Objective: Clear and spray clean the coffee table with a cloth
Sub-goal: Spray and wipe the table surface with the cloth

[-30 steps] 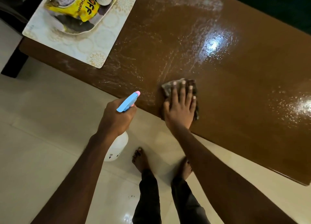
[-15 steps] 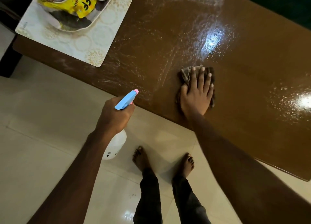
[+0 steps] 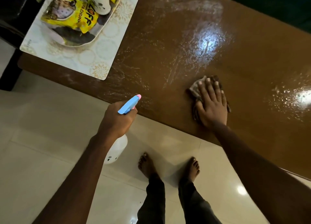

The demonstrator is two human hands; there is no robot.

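Pressing cloth (image 3: 193, 91) under my right grip (image 3: 212, 106), fingers straight, near table (image 3: 252, 64) front edge; left grip (image 3: 116, 121) clamped round spray bottle (image 3: 128, 104) at edge.

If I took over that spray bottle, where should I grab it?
Grip the spray bottle just under its blue head, coming from behind the pink nozzle, as the left hand does: the white body then hangs below and the nozzle faces the table.

Yellow pkt (image 3: 72, 19), top left: big "OFF", smaller "CHUN" next to it; rest unreadable.
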